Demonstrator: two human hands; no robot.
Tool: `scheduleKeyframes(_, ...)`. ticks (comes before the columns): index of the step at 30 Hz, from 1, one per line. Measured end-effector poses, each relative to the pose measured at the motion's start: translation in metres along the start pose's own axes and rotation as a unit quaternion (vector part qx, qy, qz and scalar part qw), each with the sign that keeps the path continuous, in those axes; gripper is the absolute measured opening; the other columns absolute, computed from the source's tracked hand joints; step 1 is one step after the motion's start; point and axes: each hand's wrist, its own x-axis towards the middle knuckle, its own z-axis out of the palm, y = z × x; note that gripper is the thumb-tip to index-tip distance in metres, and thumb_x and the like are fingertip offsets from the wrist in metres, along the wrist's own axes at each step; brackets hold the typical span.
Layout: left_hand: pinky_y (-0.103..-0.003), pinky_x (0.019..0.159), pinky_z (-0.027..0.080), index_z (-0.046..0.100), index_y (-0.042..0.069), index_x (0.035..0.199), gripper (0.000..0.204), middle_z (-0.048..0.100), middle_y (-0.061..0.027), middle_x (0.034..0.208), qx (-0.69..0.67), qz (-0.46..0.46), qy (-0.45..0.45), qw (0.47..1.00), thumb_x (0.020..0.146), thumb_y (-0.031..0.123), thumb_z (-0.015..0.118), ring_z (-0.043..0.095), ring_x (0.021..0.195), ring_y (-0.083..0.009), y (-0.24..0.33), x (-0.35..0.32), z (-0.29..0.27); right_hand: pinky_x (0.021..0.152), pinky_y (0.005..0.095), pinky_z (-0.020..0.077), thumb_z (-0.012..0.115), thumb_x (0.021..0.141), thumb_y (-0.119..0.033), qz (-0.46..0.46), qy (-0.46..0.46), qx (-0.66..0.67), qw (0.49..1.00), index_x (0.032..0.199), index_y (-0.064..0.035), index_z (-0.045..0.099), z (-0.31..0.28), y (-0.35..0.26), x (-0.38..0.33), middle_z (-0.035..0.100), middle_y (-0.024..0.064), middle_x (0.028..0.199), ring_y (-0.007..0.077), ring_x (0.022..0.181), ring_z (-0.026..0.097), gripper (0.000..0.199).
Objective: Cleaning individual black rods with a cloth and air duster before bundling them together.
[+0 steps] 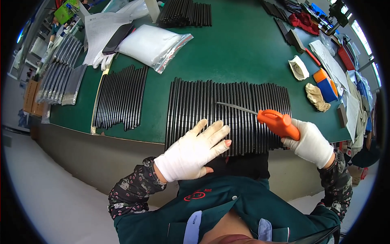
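Note:
A wide row of black rods [191, 105] lies side by side in front of me, their near ends reaching the table's edge. My left hand [191, 150], in a white glove with some fingertips bare, rests open and flat across the near part of the rods, fingers spread. In my right hand [310, 142], also white-gloved, is an orange air blow gun [279, 123], with the fingers closed round its grip. Its long thin grey nozzle [237, 107] points left over the middle of the row; whether the tip touches a rod I cannot tell.
The green table [243, 53] also holds a smaller rod group [122, 97] at left, a rod pile [187, 13] at the back, a white-filled plastic bag [150, 44] and a black phone [118, 38]. Finger cots or cloths [317, 97] and an orange-blue tape roll [326, 85] lie right.

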Motion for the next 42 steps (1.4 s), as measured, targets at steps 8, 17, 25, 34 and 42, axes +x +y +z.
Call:
scheduleKeyframes(8, -0.055, 0.105, 0.035, 0.049, 0.005, 0.126, 0.087, 0.043, -0.0184, 0.138, -0.002, 0.008, 0.002, 1.000, 0.051, 0.026, 0.086, 0.042, 0.130, -0.0376, -0.001, 0.001, 0.001, 0.067, 0.0401, 0.0496, 0.071, 0.078, -0.015, 0.039, 0.003, 0.043, 0.998, 0.095, -0.0022, 0.061, 0.000, -0.002, 0.002, 0.063, 0.0202, 0.073, 0.0396, 0.072, 0.062, 0.024)
scheduleKeyframes(17, -0.055, 0.103, 0.035, 0.048, 0.005, 0.128, 0.089, 0.043, -0.0189, 0.139, 0.012, 0.004, -0.001, 1.000, 0.051, 0.031, 0.086, 0.042, 0.129, -0.0389, 0.000, 0.001, 0.004, 0.068, 0.0300, 0.0498, 0.067, 0.082, -0.008, 0.096, 0.015, 0.142, 0.985, 0.101, 0.0004, 0.061, -0.012, 0.034, -0.028, 0.066, 0.0073, 0.075, 0.0160, 0.068, 0.062, 0.022)
scheduleKeyframes(25, -0.053, 0.105, 0.033, 0.052, 0.005, 0.126, 0.081, 0.043, -0.0171, 0.139, -0.012, 0.039, 0.022, 0.999, 0.057, 0.034, 0.083, 0.040, 0.131, -0.0354, 0.020, 0.036, 0.012, 0.070, 0.0294, 0.0495, 0.068, 0.083, -0.006, 0.117, -0.009, 0.202, 0.972, 0.110, 0.0003, 0.061, -0.001, 0.042, -0.034, 0.066, 0.0073, 0.080, 0.0137, 0.071, 0.061, 0.029)
scheduleKeyframes(34, -0.051, 0.106, 0.034, 0.052, 0.005, 0.127, 0.079, 0.043, -0.0163, 0.138, -0.002, 0.033, -0.029, 0.999, 0.059, 0.029, 0.083, 0.038, 0.133, -0.0346, 0.025, 0.051, 0.018, 0.071, 0.0368, 0.0498, 0.071, 0.078, -0.010, 0.054, 0.058, 0.052, 0.996, 0.104, -0.0006, 0.060, 0.004, 0.047, -0.027, 0.064, 0.0205, 0.081, 0.0375, 0.074, 0.062, 0.030)
scheduleKeyframes(42, -0.051, 0.106, 0.034, 0.053, 0.005, 0.127, 0.081, 0.042, -0.0161, 0.138, -0.010, 0.035, -0.041, 0.999, 0.057, 0.030, 0.084, 0.038, 0.133, -0.0341, 0.024, 0.050, 0.015, 0.068, 0.0399, 0.0492, 0.071, 0.078, -0.012, 0.039, 0.078, 0.067, 0.994, 0.099, -0.0012, 0.059, 0.006, 0.039, -0.017, 0.063, 0.0214, 0.077, 0.0417, 0.075, 0.060, 0.026)
